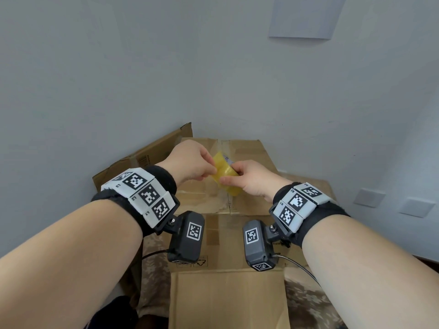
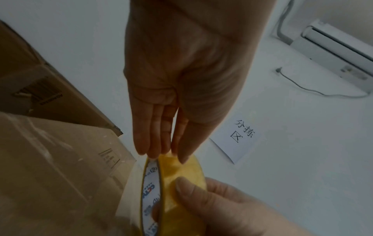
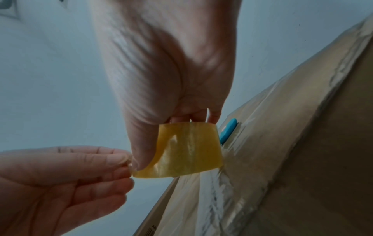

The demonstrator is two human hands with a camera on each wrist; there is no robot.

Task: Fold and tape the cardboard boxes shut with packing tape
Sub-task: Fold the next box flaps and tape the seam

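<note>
Tape roll [image 2: 173, 196] bottom beyond frame edge

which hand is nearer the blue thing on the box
Right. The right hand holding the tape roll is just beside the blue object; the left hand is farther off.

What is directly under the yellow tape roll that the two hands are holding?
Under the tape roll, held by the left hand and right hand, lies the closed cardboard box with old clear tape on its seam. The part beneath the hands is covered.
</note>
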